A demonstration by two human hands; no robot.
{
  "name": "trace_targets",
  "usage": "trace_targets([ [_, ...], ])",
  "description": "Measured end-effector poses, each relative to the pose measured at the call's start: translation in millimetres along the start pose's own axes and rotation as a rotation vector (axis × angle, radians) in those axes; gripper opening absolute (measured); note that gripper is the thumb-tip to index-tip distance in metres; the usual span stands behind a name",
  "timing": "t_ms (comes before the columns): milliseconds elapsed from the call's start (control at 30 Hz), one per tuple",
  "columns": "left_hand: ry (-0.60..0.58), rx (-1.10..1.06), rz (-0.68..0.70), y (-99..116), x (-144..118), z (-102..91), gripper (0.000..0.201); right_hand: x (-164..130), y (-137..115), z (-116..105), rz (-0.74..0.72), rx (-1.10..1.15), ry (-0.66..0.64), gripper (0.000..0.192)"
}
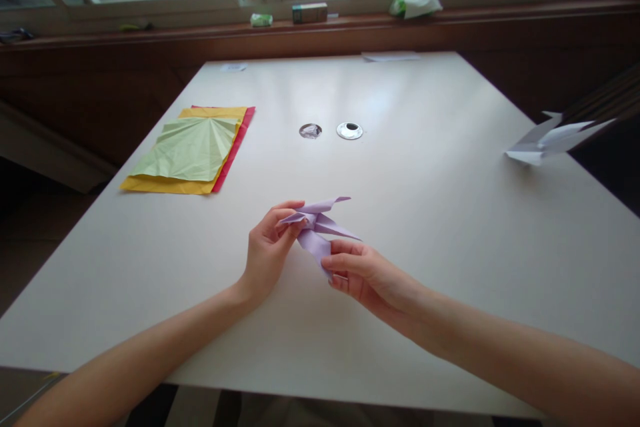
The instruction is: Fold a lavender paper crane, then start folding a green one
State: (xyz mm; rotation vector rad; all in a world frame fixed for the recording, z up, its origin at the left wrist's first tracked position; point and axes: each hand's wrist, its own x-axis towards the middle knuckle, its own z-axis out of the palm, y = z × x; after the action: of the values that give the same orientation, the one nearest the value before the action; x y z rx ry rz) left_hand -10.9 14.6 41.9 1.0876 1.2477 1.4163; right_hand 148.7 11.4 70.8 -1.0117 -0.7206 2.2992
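Observation:
A light purple origami crane [315,243] is held just above the white table [425,213], its wings spread apart. My left hand [270,240] pinches the crane's body between thumb and fingers at its left end. With thumb and fingers, my right hand [355,270] grips the tip of the wing nearest me. The far wing and a pointed end stick out to the right, free of both hands. Part of the body is hidden behind my left fingers.
Creased green paper [187,150] lies on yellow paper [170,185] and red paper [235,150] at the left. A white folded paper crane [543,140] stands near the right edge. Two round holes [349,131] pierce the table. A small box [309,13] rests on the windowsill.

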Motion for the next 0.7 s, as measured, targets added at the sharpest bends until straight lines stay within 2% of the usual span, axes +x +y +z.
trace_targets([
  [133,0.015,-0.03,-0.157,1.1,-1.7,1.3,0.029,0.5,-2.0,-0.4,-0.09,-0.235,0.057,0.007],
  [267,0.019,-0.124,-0.266,2.6,-2.6,3.3,0.029,0.5,-6.3,-0.8,-0.233,-0.485,0.138,0.008],
  [433,0.007,-0.236,-0.34,3.8,-2.0,4.1,0.025,3.1,-6.9,-6.2,-0.658,-0.912,0.226,0.012],
  [500,0.0,-0.258,-0.36,4.3,-1.8,3.9,0.026,5.0,-6.1,-9.7,-0.834,-1.03,0.231,0.015],
  [567,-0.005,-0.27,-0.371,4.9,-1.8,3.6,0.026,6.5,-5.9,-12.6,-0.949,-1.107,0.218,0.018],
  [633,-0.003,-0.277,-0.379,5.4,-2.0,3.4,0.027,7.3,-6.6,-14.3,-0.964,-1.137,0.204,0.018],
  [700,-0.003,-0.281,-0.386,5.5,-2.2,3.2,0.027,7.2,-8.1,-14.4,-0.858,-1.085,0.179,0.018],
])
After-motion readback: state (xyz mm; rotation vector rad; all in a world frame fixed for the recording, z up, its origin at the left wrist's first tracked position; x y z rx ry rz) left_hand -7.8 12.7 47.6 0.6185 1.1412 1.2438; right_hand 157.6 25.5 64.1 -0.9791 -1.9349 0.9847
